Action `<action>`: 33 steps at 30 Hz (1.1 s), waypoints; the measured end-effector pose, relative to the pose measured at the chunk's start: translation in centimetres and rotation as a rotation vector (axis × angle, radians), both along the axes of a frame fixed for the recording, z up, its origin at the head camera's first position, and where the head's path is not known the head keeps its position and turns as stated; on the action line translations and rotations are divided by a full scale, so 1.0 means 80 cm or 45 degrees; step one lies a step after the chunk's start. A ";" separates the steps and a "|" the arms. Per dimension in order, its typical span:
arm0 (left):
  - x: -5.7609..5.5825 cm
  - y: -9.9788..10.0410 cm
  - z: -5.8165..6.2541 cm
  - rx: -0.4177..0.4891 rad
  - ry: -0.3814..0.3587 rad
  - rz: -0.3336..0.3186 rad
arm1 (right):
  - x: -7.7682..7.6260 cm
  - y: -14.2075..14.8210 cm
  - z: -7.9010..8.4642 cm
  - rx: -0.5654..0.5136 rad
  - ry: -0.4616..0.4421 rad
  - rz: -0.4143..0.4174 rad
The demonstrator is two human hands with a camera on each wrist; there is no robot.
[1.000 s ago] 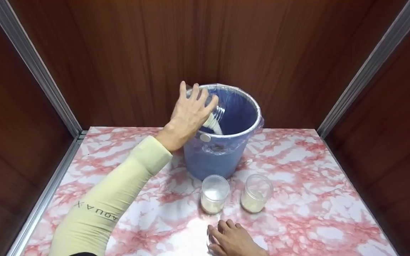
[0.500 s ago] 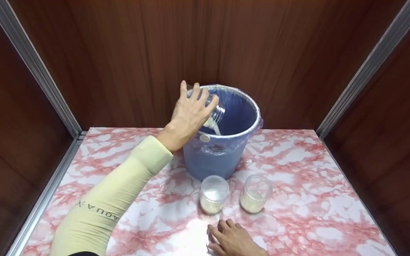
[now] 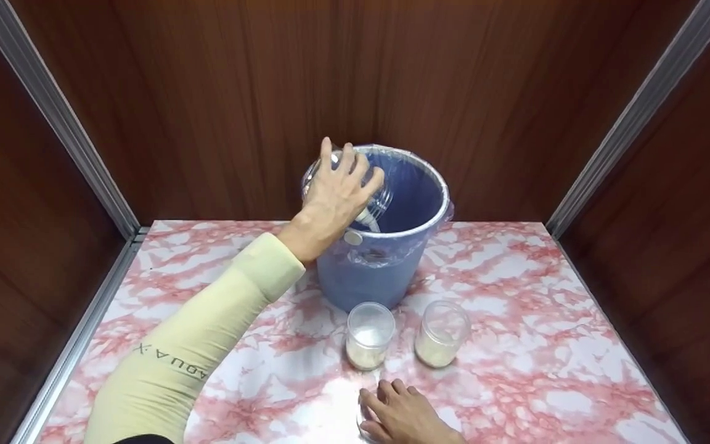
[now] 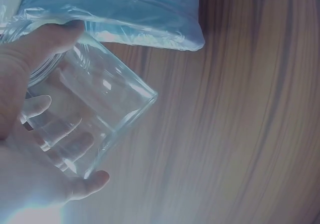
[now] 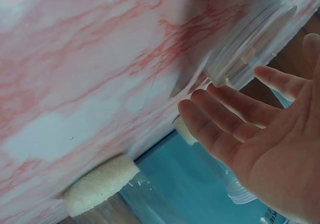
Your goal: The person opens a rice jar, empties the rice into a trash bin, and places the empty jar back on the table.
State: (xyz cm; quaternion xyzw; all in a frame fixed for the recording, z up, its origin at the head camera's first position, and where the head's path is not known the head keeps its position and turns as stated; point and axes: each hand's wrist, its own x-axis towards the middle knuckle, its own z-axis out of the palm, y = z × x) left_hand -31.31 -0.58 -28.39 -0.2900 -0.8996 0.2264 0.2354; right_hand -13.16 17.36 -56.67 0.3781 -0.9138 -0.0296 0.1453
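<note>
A person's left hand (image 3: 339, 191) grips a tilted clear jar (image 4: 112, 91) over the blue bin (image 3: 367, 280), pale grains (image 3: 366, 220) spilling from its mouth.

The jar is at the far side of the desk (image 3: 256, 376), above the left part of the bin's lined rim, with thumb and fingers around it. Well apart, the right hand (image 3: 407, 416) lies at the near edge with fingers loosely bent, beside a clear round plastic piece (image 5: 250, 38); whether they touch, one cannot tell. Between that hand and the bin stand a left container (image 3: 368, 354) and a right container (image 3: 435, 351), both partly filled with grains.
</note>
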 end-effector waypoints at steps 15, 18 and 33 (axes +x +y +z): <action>0.003 0.015 0.000 -0.204 0.001 -0.020 | -0.001 -0.001 -0.001 -0.012 -0.020 0.023; 0.003 0.023 0.001 -0.256 0.018 -0.046 | -0.001 -0.001 0.000 -0.024 -0.023 0.021; 0.003 0.033 -0.009 -0.499 0.117 -0.104 | 0.000 -0.003 0.000 -0.078 -0.013 0.031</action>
